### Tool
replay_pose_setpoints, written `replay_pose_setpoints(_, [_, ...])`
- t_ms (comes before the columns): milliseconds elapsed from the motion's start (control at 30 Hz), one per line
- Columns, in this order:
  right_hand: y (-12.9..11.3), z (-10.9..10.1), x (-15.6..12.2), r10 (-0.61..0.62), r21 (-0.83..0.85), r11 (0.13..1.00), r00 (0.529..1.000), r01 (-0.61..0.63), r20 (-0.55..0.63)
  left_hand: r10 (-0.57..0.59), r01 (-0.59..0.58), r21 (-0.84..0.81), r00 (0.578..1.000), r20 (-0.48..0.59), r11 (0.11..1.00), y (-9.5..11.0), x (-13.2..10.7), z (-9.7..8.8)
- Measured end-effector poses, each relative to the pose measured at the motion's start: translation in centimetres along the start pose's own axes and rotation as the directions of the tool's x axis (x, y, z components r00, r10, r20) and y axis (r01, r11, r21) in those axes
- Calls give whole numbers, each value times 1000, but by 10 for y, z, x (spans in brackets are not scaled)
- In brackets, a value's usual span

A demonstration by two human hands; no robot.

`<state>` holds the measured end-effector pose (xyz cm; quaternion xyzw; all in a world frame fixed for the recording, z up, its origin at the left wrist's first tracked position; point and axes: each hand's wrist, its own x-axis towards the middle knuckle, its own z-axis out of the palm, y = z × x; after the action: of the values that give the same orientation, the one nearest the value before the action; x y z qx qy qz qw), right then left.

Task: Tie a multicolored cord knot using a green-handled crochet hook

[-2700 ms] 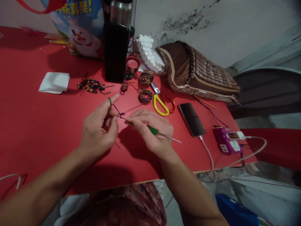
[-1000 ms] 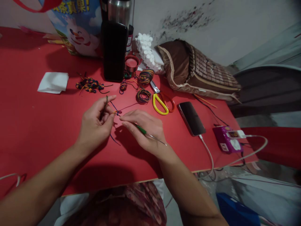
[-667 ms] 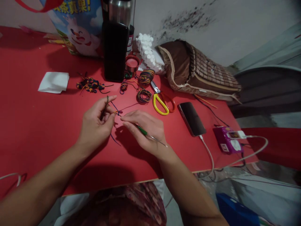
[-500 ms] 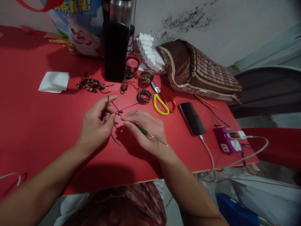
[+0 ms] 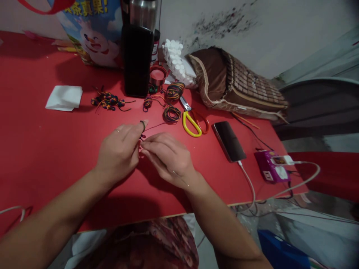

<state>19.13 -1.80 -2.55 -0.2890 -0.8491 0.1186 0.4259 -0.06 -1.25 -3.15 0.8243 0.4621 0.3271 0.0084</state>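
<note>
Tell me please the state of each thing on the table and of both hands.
Left hand, pinching the cord, which loops over its forefinger.
Right hand, fingertips closed on the cord.
Scissors, lying flat, blades shut.
Phone, screen dark, cable plugged in.
Flask, upright.
Tissue, folded, flat.

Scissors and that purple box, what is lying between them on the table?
A dark phone lies flat between the scissors and the purple box, seen in the head view.
</note>
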Motion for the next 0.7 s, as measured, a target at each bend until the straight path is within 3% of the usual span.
replay_pose_setpoints(167, [1,2,0,-26,-9,1000,1000,26,-14,-14,14,-20,1000,-27,1000,-1,0,1])
replay_pose_setpoints(400, [-3,-3,1,229,61,973,962,-222,-146,24,-28,-62,997,-74,998,0,2,-3])
replay_pose_setpoints(700, [0,-9,8,278,136,956,950,-260,-140,-159,127,-280,983,-97,952,3,1,-2])
